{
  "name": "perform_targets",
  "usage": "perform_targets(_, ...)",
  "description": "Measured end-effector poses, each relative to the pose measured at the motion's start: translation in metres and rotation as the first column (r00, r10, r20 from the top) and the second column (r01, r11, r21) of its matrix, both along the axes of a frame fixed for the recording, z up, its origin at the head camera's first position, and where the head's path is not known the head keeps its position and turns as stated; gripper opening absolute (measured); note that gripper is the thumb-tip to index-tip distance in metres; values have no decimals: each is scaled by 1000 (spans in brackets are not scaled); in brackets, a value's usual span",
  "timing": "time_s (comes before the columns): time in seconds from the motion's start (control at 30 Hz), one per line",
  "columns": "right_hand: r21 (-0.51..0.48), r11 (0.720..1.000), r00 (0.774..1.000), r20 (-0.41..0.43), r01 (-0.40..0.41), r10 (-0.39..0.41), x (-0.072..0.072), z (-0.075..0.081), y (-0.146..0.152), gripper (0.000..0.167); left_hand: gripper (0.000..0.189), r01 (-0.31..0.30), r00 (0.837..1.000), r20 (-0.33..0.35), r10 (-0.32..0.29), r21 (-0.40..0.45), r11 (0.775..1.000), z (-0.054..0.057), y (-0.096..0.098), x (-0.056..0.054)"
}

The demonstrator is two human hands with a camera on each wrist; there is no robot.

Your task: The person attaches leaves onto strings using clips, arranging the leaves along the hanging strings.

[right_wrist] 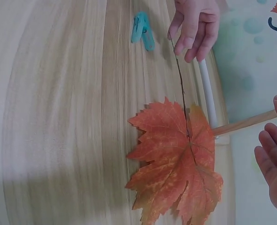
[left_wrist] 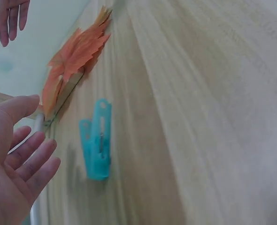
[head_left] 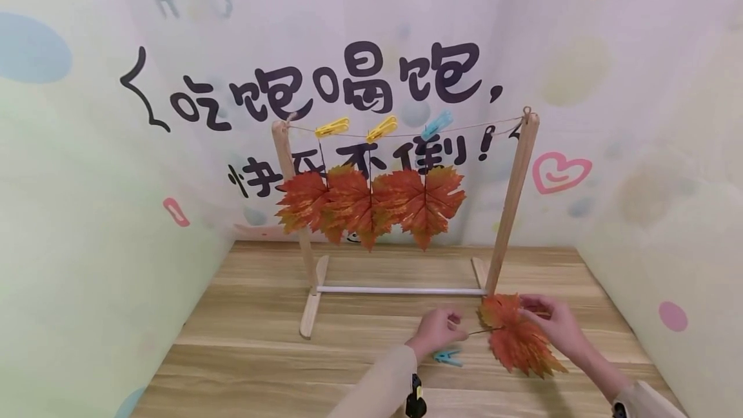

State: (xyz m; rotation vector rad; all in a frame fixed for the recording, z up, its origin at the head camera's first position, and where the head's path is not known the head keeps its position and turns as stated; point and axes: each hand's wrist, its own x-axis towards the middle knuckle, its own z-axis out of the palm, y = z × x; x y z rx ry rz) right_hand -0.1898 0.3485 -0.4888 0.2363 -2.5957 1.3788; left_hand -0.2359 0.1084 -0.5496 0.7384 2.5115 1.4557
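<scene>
An orange-red artificial maple leaf (head_left: 522,340) lies on the table at the right foot of a wooden stand. Its thin dark stem (right_wrist: 181,84) points toward my left hand (head_left: 438,331), whose fingertips are at the stem's end; thumb and fingers look apart in the left wrist view. My right hand (head_left: 554,324) hovers by the leaf's far edge, fingers loosely spread in the right wrist view. Near my left hand lies a blue clothespin (left_wrist: 98,140). Several similar leaves (head_left: 426,202) hang from a string, held by two yellow clothespins (head_left: 382,128) and a blue one (head_left: 438,125).
The stand has two upright wooden posts (head_left: 513,205), a white crossbar (head_left: 400,291) low between them and flat wooden feet (head_left: 310,315). Twine (head_left: 482,126) runs between the post tops. Behind the wooden table (head_left: 244,353) hangs a printed backdrop (head_left: 627,82) with dark lettering.
</scene>
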Motion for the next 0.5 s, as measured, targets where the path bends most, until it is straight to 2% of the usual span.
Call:
perform_targets(0.23, 5, 1000, 999, -52, 9, -8, 3, -10, 0, 27, 23, -37, 999, 4, 36, 94, 995, -13, 1, 10)
perform_targets(0.5, -7, 1000, 1000, -10, 24, -24, 7, -19, 3, 28, 11, -83, 996, -7, 85, 142, 986, -19, 6, 17)
